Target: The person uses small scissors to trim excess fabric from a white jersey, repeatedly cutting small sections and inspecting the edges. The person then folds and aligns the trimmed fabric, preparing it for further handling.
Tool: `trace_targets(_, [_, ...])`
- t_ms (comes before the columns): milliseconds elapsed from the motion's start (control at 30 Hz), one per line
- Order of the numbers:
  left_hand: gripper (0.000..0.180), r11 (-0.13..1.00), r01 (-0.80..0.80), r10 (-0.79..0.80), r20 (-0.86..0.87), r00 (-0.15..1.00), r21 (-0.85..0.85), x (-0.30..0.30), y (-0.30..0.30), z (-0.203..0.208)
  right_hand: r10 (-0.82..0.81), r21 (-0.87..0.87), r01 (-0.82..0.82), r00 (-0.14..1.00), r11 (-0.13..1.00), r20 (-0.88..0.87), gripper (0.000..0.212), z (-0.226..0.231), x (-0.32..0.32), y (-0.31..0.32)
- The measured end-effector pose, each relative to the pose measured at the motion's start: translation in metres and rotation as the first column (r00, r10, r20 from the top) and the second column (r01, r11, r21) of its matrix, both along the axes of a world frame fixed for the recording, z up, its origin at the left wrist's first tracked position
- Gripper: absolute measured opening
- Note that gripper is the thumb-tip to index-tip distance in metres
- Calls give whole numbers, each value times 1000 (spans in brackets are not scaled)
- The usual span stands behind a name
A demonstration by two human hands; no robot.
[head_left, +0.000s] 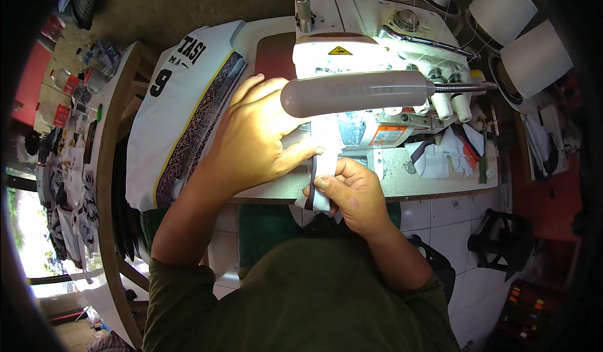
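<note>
My right hand pinches the lower end of a narrow white fabric piece with a dark stripe, thumb on top, at the front edge of the sewing table. The fabric runs up toward the sewing machine, its upper part washed out by bright light. My left hand is stretched out beside it, fingers apart, the thumb tip touching the fabric's left edge. A grey lamp head hides part of the left fingers and the machine's needle area.
A white jersey with a patterned dark side panel lies left on the sewing table. Fabric scraps lie at its right. Large white thread cones stand far right. A cluttered side table is left; a dark stool stands right.
</note>
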State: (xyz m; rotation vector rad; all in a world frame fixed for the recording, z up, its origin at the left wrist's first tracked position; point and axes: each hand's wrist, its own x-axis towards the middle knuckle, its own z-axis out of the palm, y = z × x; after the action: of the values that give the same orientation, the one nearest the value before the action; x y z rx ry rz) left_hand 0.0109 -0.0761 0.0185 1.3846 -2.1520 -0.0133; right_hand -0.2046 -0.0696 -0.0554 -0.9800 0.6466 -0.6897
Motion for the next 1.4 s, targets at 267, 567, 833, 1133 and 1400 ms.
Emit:
trace_targets(267, [36,996,44,-45,-7,999,-77,7,-18,-11,5,-169,-37,982,985,-189,15,-10,-3,-9])
trace_targets(567, [44,937,-119,69,-160,985,-329,8,-4,-32,-95,-299,60,990,952,-103,11,-19,2,-2])
trace_targets(833, [24,999,25,-14,-380,925,23,3,166,-123,-246,-424,104,922,900,-298,16,-23,7,4])
trace_targets(1133, [25,806,-135,283,-176,943,576,-6,192,-234,-301,-350,213,928,912,-221,15,-26,12,8])
trace_targets(1400, [36,652,-216,223,88,971,726,-24,119,-294,-284,-377,214,948,901,-141,9,-32,12,8])
